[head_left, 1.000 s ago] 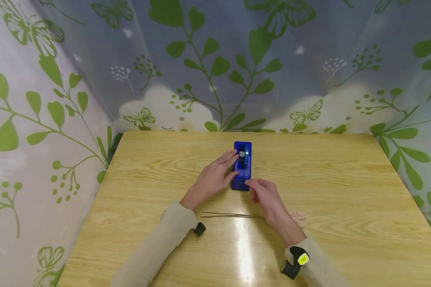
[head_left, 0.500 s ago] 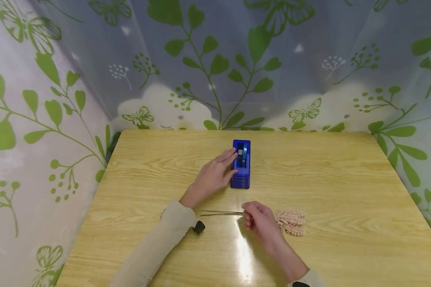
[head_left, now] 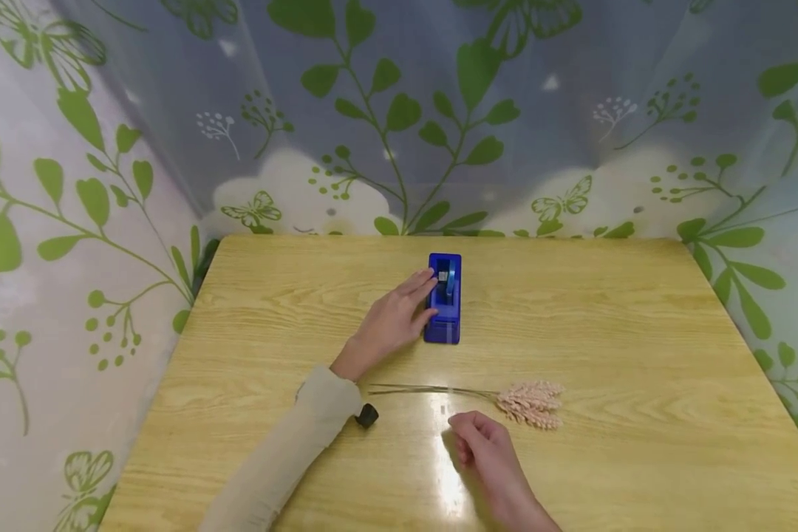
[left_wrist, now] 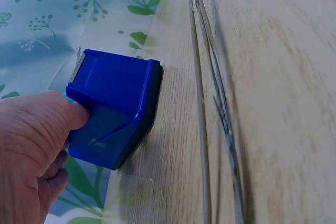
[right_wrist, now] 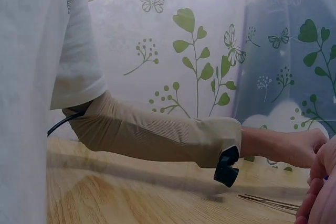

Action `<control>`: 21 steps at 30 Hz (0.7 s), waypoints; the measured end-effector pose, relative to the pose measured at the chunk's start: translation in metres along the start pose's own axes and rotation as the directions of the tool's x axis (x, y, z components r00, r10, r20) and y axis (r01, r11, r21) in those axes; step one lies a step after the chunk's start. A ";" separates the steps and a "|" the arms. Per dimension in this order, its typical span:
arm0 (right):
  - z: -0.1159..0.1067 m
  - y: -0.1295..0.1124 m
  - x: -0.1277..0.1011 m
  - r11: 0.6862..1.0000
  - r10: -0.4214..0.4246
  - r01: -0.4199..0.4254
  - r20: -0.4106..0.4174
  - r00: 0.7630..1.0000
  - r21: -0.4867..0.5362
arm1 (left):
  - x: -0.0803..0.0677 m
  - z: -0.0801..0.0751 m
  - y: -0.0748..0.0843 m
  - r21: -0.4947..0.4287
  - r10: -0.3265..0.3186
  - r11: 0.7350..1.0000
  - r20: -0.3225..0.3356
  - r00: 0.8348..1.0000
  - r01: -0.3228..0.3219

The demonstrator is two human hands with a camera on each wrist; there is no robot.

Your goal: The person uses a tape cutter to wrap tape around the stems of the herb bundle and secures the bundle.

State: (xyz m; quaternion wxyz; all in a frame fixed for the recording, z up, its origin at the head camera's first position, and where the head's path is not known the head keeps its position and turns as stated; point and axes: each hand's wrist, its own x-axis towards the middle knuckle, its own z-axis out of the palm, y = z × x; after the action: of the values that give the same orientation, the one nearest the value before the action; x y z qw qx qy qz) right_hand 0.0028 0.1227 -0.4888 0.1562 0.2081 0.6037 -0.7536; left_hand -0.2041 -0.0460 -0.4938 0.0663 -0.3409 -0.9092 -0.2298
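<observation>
A blue tape dispenser (head_left: pixel 447 310) (left_wrist: pixel 113 108) stands on the wooden table (head_left: pixel 638 332), back of centre. My left hand (head_left: pixel 395 318) (left_wrist: pixel 31 150) lies against its left side, fingers fairly straight, thumb pressing the body. A sprig with thin grey stems (head_left: pixel 425 389) (left_wrist: pixel 210 93) and pale pink seed heads (head_left: pixel 530 403) lies across the table in front of the dispenser. My right hand (head_left: pixel 475 440) (right_wrist: pixel 320 192) hovers just in front of the stems, fingers curled, thumb and forefinger pinched together. A faint clear strip of tape (head_left: pixel 442 408) seems to hang from them.
Plastic sheeting printed with green leaves and butterflies walls the table at the back and on both sides (head_left: pixel 399 148). A small black camera (head_left: pixel 367 415) (right_wrist: pixel 228 167) sits at my left wrist. Bare wood lies to the right of the dispenser.
My right hand left the dispenser's front end and drew back toward me, past the stems, staying pinched. The seed heads it covered now show. My left hand stayed on the dispenser.
</observation>
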 end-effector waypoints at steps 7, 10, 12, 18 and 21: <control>-0.002 0.003 0.001 1.000 -0.003 0.004 -0.030 1.000 0.024 | -0.011 -0.004 0.007 -0.064 -0.036 0.997 0.013 0.999 0.036; -0.001 0.005 0.002 0.995 0.015 -0.013 -0.021 1.000 0.095 | -0.024 -0.007 0.012 -0.125 -0.062 0.990 0.009 0.998 0.063; -0.001 0.007 0.003 0.990 0.023 -0.021 -0.014 1.000 0.137 | -0.035 -0.006 0.016 -0.185 -0.075 0.980 0.002 0.997 0.074; -0.003 0.011 0.005 0.990 0.009 -0.007 -0.011 1.000 0.144 | -0.074 0.002 0.029 -0.292 -0.067 0.952 0.107 0.992 0.096; -0.003 0.013 0.005 0.990 0.001 0.002 -0.014 1.000 0.142 | -0.088 0.005 0.035 -0.318 -0.023 0.945 0.162 0.986 0.074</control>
State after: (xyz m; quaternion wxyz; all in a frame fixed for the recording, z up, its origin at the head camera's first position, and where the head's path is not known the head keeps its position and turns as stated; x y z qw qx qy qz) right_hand 0.0051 0.1231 -0.5027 0.1366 0.2238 0.5498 -0.7931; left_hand -0.1146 -0.0722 -0.5099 -0.0676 -0.3417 -0.8698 -0.3494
